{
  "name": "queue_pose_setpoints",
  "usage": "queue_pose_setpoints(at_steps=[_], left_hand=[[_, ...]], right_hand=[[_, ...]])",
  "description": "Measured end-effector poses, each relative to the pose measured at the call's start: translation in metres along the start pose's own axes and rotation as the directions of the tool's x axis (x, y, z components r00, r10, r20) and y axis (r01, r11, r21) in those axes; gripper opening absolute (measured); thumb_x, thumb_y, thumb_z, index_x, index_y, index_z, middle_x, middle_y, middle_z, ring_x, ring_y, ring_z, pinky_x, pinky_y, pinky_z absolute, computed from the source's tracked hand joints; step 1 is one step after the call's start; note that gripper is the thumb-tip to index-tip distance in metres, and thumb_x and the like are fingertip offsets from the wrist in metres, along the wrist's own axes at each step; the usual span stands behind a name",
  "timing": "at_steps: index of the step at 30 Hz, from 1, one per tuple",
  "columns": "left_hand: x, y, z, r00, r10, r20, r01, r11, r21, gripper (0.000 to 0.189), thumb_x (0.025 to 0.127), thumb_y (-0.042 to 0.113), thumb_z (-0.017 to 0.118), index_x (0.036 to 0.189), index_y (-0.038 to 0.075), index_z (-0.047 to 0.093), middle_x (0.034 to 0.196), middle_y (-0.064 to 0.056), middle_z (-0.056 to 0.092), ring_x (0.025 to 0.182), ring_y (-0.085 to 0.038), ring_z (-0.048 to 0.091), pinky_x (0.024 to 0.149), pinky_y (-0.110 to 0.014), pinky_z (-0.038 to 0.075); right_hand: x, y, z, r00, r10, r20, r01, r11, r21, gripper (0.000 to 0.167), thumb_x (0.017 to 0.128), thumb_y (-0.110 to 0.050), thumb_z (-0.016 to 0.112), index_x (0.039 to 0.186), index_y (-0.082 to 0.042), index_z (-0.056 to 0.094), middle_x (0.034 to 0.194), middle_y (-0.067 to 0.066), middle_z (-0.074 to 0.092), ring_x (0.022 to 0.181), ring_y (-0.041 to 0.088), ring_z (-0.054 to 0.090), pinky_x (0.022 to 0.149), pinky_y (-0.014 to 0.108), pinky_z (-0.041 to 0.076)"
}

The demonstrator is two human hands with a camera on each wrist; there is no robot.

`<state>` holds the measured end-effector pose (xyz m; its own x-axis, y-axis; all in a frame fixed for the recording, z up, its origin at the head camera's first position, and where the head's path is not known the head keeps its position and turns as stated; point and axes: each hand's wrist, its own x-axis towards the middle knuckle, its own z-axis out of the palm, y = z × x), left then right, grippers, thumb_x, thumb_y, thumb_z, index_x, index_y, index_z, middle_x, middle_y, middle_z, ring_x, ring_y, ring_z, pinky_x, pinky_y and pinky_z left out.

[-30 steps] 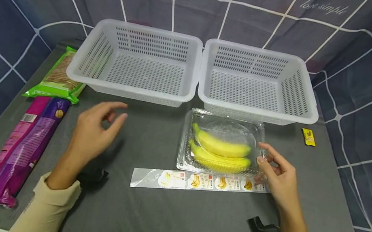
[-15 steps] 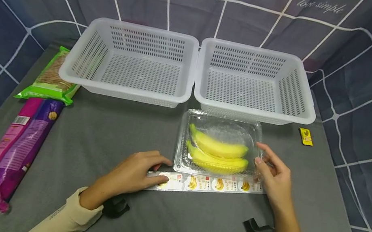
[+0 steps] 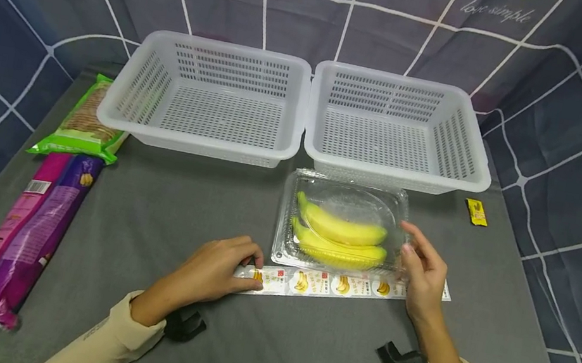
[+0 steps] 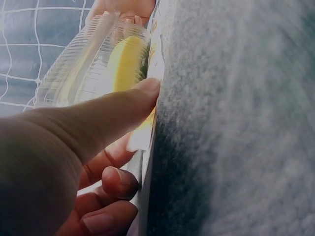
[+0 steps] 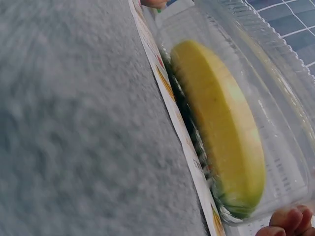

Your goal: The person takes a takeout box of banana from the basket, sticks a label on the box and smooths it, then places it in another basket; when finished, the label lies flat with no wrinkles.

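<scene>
Probably light, limp and easily creased, the label strip (image 3: 321,285) lies along the near side of the clear box (image 3: 388,205), best taken by its left end, where the left hand (image 3: 214,266) pinches it, while the right hand (image 3: 425,278) grips the box's likely flexible right end.

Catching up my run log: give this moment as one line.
left hand: touches sticker strip, left end | right hand: holds clear box, right side | bananas: inside clear box

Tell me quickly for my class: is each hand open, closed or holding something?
Left hand: at the sticker strip; pinching or only touching, cannot be told.
Right hand: holding the clear container by its right edge.
</scene>
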<state>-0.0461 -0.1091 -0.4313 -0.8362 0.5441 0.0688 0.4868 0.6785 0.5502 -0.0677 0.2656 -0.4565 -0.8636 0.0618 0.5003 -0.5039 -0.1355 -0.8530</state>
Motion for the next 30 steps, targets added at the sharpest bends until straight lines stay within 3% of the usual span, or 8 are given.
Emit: queue_pose_setpoints(at_steps=[10,23,30], left_hand=[[0.0008,-0.0003,-0.0001,1.000,-0.014,-0.018,0.014,1.000,-0.025,0.031,0.080,0.032,0.090,0.099,0.023,0.067,0.084,0.010,0.052,0.072,-0.004,0.047,0.065,-0.026,0.041],[0.0021,-0.0002,-0.0031,1.000,-0.028,0.000,0.028,0.999,-0.042,0.027,0.081,0.030,0.089,0.087,0.026,0.063,0.079,0.010,0.049,0.068,-0.004,0.042,0.062,-0.026,0.037],[0.0011,-0.0046,-0.0072,0.999,0.012,0.045,-0.008,0.997,-0.075,0.022,0.086,0.028,0.085,0.089,0.026,0.063,0.082,0.010,0.051,0.073,-0.005,0.046,0.065,-0.026,0.039]], right_hand=[[0.0006,0.0078,0.0036,0.999,-0.052,-0.011,0.053,0.985,0.162,0.036,0.101,0.009,0.042,0.133,0.024,0.049,0.064,0.008,0.038,0.050,0.020,0.033,0.044,0.029,0.030],[0.0025,0.0067,0.0055,0.998,-0.053,-0.032,0.057,0.990,0.131,0.037,0.098,0.010,0.045,0.133,0.021,0.053,0.066,0.005,0.042,0.054,0.019,0.034,0.048,0.025,0.035],[0.0021,0.0078,0.0042,0.998,-0.063,-0.011,0.064,0.989,0.131,0.038,0.098,0.012,0.043,0.134,0.022,0.052,0.069,0.006,0.044,0.056,0.018,0.038,0.050,0.023,0.039]])
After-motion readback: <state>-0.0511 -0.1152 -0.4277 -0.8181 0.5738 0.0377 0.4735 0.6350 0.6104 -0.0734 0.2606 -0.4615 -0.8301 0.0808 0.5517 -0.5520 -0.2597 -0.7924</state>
